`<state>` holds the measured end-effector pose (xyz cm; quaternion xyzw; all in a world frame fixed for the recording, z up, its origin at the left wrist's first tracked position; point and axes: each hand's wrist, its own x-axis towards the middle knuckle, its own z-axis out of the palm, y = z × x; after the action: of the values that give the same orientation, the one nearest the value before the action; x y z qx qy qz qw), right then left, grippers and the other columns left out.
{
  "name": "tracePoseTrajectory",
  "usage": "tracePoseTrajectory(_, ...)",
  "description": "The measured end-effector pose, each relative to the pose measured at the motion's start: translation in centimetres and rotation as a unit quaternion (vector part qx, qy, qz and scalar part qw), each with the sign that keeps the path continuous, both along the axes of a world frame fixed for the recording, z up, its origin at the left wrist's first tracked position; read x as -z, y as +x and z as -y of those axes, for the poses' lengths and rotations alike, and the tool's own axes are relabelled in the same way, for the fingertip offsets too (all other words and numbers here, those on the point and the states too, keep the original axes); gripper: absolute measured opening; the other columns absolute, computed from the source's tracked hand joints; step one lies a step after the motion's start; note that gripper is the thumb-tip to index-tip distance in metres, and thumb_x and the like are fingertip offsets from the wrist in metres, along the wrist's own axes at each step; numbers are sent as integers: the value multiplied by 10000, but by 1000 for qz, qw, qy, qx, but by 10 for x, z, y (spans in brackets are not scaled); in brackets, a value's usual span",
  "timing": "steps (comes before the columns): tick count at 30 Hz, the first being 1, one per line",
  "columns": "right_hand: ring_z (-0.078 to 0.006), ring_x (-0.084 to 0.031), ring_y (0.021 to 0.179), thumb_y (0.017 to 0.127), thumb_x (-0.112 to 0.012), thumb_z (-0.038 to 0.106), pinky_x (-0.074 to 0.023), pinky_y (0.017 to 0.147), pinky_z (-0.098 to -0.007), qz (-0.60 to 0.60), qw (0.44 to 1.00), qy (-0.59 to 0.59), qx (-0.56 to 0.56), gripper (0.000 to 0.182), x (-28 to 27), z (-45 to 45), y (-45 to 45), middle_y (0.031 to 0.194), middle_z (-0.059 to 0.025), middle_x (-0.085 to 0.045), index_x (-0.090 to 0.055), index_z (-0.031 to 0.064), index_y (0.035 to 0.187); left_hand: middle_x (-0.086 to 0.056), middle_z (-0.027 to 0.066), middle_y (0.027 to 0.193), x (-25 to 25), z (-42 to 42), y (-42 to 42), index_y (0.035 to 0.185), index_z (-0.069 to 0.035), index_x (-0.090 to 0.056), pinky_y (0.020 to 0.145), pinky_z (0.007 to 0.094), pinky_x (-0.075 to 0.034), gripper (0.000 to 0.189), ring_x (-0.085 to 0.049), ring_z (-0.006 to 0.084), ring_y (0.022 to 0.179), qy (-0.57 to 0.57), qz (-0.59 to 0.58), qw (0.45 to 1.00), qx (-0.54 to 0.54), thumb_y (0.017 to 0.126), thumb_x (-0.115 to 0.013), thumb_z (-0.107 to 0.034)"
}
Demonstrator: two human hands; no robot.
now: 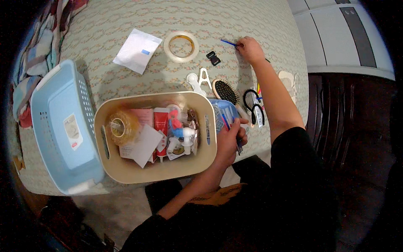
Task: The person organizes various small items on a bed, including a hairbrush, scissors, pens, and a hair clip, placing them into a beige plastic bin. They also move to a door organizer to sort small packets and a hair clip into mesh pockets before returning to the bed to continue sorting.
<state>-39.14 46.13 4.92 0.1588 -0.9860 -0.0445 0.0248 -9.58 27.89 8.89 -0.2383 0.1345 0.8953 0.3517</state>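
Note:
My right hand point(252, 51) is at the far side of the cloth-covered table, its fingertips closed on a slim blue pen-like stick point(228, 42). Beside it lies a black plastic side-release buckle point(213, 58). My left hand point(229, 143) grips several pens point(225, 122) beside the right end of a beige plastic basket point(151, 177); their lower ends are partly hidden by the fingers. Inside the basket are a roll of clear tape point(118, 127), a red and white tube point(161, 126), a folded white paper point(146, 145) and small white plastic fittings point(188, 138).
An empty light-blue basket point(67, 104) stands left of the beige one. Beyond lie a white packet point(137, 52), a tape roll point(167, 47) and white plastic clips point(204, 78). A paddle hairbrush point(226, 91), blue tray point(217, 110) and black looped band point(248, 105) lie right. Striped cloth point(41, 50) edges the left.

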Motion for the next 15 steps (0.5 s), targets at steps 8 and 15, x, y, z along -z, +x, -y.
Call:
tracePoseTrajectory(8, -124, -632, 848, 897, -605, 237, -487, 765, -297, 236, 885, -370, 156, 220, -68, 34, 162, 882, -49, -700, -692, 35, 913, -616, 91, 1125, 1, -5, -7, 1249, -67, -522, 792, 302, -462, 449, -591, 174, 1030, -134, 25, 986, -96, 953, -520, -404)
tracePoseTrajectory(15, -86, -588, 712, 885, -656, 139, -470, 650, -226, 367, 721, -512, 289, 157, -95, 50, 287, 828, -11, -677, -701, 2, 947, -600, 106, 1137, 9, -19, 8, 1272, -6, -489, 827, 257, -431, 431, -568, 165, 976, -66, -23, 990, -122, 1009, -417, -340)
